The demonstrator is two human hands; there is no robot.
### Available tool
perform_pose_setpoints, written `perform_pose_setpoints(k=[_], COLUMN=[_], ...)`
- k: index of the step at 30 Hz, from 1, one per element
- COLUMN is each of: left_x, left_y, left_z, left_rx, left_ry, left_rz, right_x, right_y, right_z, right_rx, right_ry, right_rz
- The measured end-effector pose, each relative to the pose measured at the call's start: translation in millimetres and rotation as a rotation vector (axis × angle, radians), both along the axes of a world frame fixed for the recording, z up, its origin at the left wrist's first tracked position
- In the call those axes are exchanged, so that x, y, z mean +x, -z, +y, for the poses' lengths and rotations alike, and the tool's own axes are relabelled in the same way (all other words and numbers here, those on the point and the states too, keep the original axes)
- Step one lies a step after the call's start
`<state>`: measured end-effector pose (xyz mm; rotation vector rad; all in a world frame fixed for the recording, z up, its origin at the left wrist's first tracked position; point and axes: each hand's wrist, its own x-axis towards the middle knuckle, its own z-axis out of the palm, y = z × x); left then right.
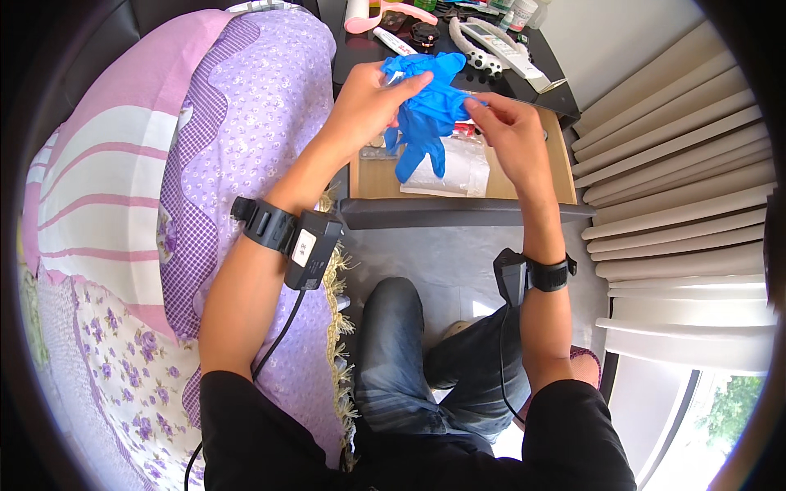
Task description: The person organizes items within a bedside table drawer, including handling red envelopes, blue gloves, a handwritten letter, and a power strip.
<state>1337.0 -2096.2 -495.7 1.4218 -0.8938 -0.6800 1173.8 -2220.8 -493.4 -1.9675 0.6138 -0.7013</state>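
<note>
Blue disposable gloves (424, 116), bunched together, hang between my hands above an open wooden drawer (374, 184). My left hand (374, 101) grips their left side, with the thumb lying across the blue material. At their right edge, my right hand (506, 126) pinches a part between thumb and fingers. Several glove fingers dangle below. Under them in the drawer lies a white packet in clear plastic (463, 169), partly covered by the gloves. How many gloves there are, I cannot tell.
On the dark tabletop behind stand a white remote control (500, 49), a spotted headband (485, 63), a white tube (393, 42), a black round case (424, 34) and bottles. A bed with a purple floral cover (264, 92) is at left, beige curtains (675, 147) at right. Cables trail from both wrist devices.
</note>
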Motion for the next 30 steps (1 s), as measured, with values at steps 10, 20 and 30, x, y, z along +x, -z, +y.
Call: perform_pose_setpoints(k=[10,20,30], left_x=[8.2,4.7,-1.5], left_y=[8.6,8.6,6.8], left_z=[-2.4,1.9,0.9], left_rx=[-0.197,-0.138,0.036], left_ry=[-0.055,-0.101,0.042], left_rz=[0.225,0.063,-0.007], right_x=[-35.0,-50.8,-62.1], right_y=[-11.2,-13.3,-20.2], right_z=[-1.1,-15.4,-21.2], right_rx=[0.089,0.118,-0.254], right_ry=[0.006,0.185,0.438], right_rz=[0.049,-0.129,-0.166])
